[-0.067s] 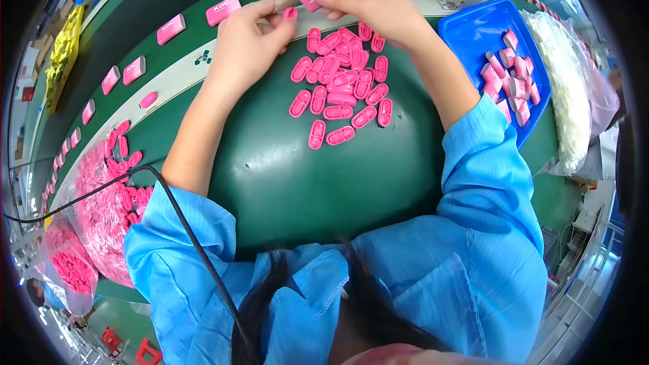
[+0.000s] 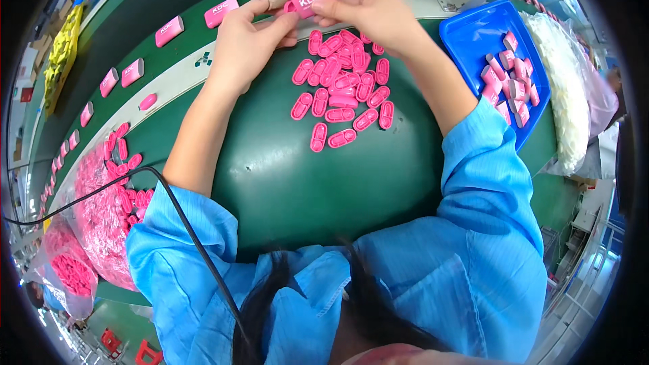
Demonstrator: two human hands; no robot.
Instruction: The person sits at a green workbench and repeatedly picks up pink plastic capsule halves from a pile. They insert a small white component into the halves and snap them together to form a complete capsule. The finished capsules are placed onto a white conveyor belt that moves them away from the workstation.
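Above the far edge of the green worktop (image 2: 324, 189), my two hands meet. My left hand (image 2: 247, 43) pinches a small pink oval cap (image 2: 289, 7) between thumb and index finger; a pale cover sits on that fingertip. A flat pink case (image 2: 313, 0) with white lettering is gripped by my right hand (image 2: 368, 10). Its left end is up against the cap; whether the two are joined I cannot tell. Just below my hands lies a loose pile of pink oval caps (image 2: 343, 81), most with their hollow side up.
Pink cases (image 2: 221, 12) stand spaced along a green belt beyond a pale rail (image 2: 172, 81). At right is a blue tray (image 2: 466, 40) holding several cases, beside a bag of white pieces (image 2: 558, 94). Bags of pink caps (image 2: 101, 196) lie at left, crossed by a black cable (image 2: 186, 223).
My right hand has brought the pink case down to the cap in my left hand. The cases on the belt have shifted slightly left.
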